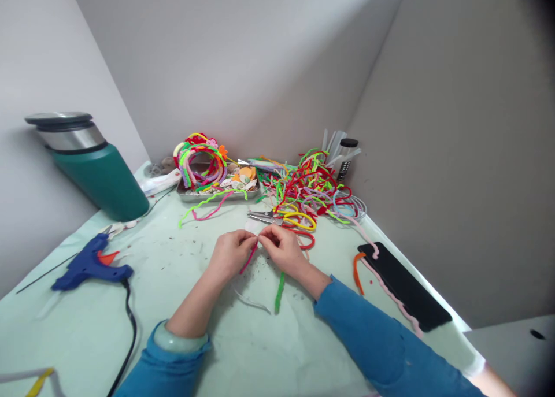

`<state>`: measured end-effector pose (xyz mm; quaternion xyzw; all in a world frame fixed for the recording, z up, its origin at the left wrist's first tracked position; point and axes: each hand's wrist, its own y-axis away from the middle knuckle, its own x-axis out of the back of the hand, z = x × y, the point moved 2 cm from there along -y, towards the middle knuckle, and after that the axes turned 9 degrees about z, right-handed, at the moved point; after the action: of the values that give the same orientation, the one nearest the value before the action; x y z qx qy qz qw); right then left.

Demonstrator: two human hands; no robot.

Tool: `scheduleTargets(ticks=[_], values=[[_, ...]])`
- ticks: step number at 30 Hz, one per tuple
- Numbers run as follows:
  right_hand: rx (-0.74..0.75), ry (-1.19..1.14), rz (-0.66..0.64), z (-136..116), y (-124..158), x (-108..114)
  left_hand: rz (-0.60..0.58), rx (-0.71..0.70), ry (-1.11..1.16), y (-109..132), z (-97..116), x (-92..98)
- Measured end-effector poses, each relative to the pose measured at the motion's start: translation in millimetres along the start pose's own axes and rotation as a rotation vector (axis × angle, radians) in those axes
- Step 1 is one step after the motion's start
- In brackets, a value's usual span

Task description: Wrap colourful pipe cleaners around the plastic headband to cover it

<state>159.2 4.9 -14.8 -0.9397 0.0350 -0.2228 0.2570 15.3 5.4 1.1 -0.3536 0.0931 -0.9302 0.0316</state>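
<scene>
My left hand [230, 251] and my right hand [284, 248] meet at the middle of the pale green table [182, 304], fingertips pinched together. Between them they grip a pink pipe cleaner [249, 258] whose free end hangs down and to the left. A green pipe cleaner [280, 292] lies on the table just under my right wrist. A thin white strip [251, 302] lies near it. Scissors [264, 215] rest just beyond my fingers.
A heap of coloured pipe cleaners [310, 192] fills the far right. A metal tray [217, 192] holds looped ones. A blue glue gun [89, 264] with black cord lies left, a teal flask [93, 169] behind it. A black phone [403, 284] lies right.
</scene>
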Motion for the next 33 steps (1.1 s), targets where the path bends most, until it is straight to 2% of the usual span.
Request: scheduleTargets(ticks=[9, 17, 24, 33], values=[[0.093, -0.008, -0.052, 3, -1, -3, -0.094, 0.071, 0.043, 1, -1, -3.3], [0.093, 0.065, -0.087, 3, 0, -2, -0.168, 0.110, 0.120, 4, 2, -3.2], [0.090, 0.071, -0.072, 2, 0, -2, -0.186, 0.067, 0.109, 1, -6, -6.2], [0.073, 0.064, -0.080, 1, 0, -2, -0.141, 0.027, 0.064, 0, -8, -4.7]])
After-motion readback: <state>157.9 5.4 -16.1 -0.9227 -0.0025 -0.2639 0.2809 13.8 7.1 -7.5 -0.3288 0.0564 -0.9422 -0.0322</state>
